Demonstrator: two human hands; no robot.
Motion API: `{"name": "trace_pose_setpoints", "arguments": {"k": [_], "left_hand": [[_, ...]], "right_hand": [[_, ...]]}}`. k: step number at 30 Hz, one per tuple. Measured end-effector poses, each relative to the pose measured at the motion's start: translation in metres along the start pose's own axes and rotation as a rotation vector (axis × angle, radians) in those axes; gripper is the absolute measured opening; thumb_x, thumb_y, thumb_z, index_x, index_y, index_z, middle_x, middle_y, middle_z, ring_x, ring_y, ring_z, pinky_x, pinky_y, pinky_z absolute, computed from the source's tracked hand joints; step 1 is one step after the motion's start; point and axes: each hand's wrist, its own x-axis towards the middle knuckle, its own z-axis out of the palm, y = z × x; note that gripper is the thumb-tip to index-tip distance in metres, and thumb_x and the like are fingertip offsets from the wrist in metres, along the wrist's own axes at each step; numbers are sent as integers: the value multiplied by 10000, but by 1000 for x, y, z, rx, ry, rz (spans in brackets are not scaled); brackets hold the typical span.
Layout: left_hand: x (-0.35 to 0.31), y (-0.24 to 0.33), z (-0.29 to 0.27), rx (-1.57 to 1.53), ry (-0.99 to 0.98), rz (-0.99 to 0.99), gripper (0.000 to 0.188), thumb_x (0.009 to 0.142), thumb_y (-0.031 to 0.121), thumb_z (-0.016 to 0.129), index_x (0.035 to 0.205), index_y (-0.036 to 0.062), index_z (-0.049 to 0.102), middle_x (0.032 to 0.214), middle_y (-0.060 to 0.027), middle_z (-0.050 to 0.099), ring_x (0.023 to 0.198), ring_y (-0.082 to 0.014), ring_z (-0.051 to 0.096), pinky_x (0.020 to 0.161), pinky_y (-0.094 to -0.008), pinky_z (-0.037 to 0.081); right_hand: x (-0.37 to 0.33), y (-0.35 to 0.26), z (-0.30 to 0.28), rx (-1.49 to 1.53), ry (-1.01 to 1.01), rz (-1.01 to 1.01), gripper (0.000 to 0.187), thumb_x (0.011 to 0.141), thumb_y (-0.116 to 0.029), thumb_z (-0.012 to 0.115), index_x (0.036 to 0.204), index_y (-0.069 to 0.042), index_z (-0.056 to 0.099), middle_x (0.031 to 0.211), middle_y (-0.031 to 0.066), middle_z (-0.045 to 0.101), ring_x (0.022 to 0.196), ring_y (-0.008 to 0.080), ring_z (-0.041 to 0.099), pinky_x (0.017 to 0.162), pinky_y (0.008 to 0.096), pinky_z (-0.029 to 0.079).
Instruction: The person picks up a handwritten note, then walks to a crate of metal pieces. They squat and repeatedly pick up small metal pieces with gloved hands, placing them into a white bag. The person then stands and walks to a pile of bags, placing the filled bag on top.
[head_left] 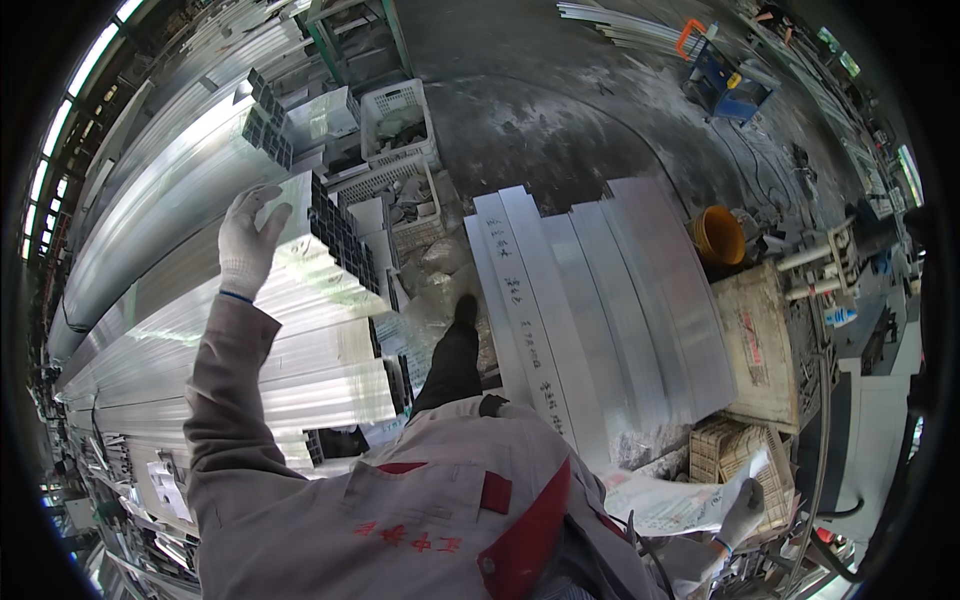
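Note:
My left hand (pixel 248 240), in a white knit glove, is raised at the left over a stack of long silvery metal profiles (pixel 320 375). Its fingers are bent but apart, with nothing between them. Whether it touches the metal I cannot tell. Low on the right, my gloved right hand (pixel 742 513) is closed on the edge of a printed paper sheet (pixel 655 503), which stretches left toward my body. Between my hands lies a row of flat silvery panels (pixel 585 300), with handwriting on one of them.
White plastic crates (pixel 398 118) with scraps stand beyond the profiles. A yellow bucket (pixel 718 236) sits right of the panels, near a wooden board (pixel 757 345). Cardboard boxes (pixel 722 450) lie beside my right hand. A blue cart (pixel 728 82) and a floor cable are farther off.

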Motion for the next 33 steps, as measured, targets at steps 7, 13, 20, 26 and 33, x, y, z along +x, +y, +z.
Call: {"name": "trace_pose_setpoints", "arguments": {"k": [7,13,20,26,33], "left_hand": [[82,-168,65,101,-198,-142,405,1025,347,760,1340,93,735,1350,-155,735,1295,-371,673,1090,-453,531],[74,-183,88,207,-211,-172,326,992,302,755,1243,94,775,1268,-106,772,1238,-324,671,1144,-474,451],[86,-171,89,143,-138,-233,352,901,278,832,1189,81,782,1230,-100,777,1212,-333,669,1153,-499,431],[78,-173,87,133,-126,-274,315,886,253,813,1153,86,790,1232,-107,770,1216,-347,657,1160,-518,432],[88,-164,81,50,-50,-225,269,873,138,778,1131,63,777,1167,-137,764,1145,-373,657,1098,-500,473]], "right_hand": [[80,-265,99,-281,-132,-231,219,1065,-138,713,1094,73,761,831,69,705,750,105,600,668,319,509],[157,-476,192,-305,-223,-621,164,1057,-89,688,1074,57,761,747,127,671,655,141,588,606,352,500],[209,-603,283,-312,-262,-862,183,1066,-105,689,1091,60,763,820,147,713,666,160,617,624,349,526],[225,-696,320,-200,-273,-952,193,1068,-121,702,1107,52,780,895,159,773,752,181,702,710,345,576],[240,-804,378,-95,-173,-1271,181,992,-144,788,1010,36,799,965,192,810,798,313,791,731,382,611]]}}
